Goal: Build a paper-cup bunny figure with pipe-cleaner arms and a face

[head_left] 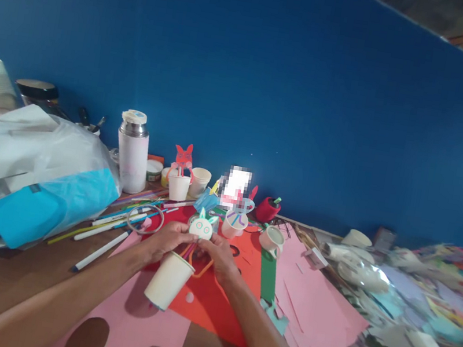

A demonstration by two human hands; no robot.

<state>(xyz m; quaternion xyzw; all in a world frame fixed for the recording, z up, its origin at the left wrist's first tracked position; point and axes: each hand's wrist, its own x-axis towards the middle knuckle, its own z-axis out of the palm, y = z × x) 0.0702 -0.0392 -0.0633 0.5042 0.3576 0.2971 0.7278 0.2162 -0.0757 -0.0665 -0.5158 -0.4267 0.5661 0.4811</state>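
Note:
A white paper bunny face (201,227) with pointed ears and drawn round eyes is pinched between my left hand (172,238) and my right hand (220,258). Beneath it a white paper cup (169,281) hangs tilted, its open rim towards the face. Purple and orange pipe cleaners (202,270) run between face and cup; how they are fixed is hidden by my fingers. Below my hands lie red paper (220,312) and pink paper (126,327) with round holes cut out.
At the back stand a flask (132,152), a cup with a red paper animal (183,157), another decorated cup (234,225) and a mug (272,240). Markers (100,251) and a plastic bag (56,169) lie left. Pink sheets (317,298) and blurred paper scraps (437,288) cover the right.

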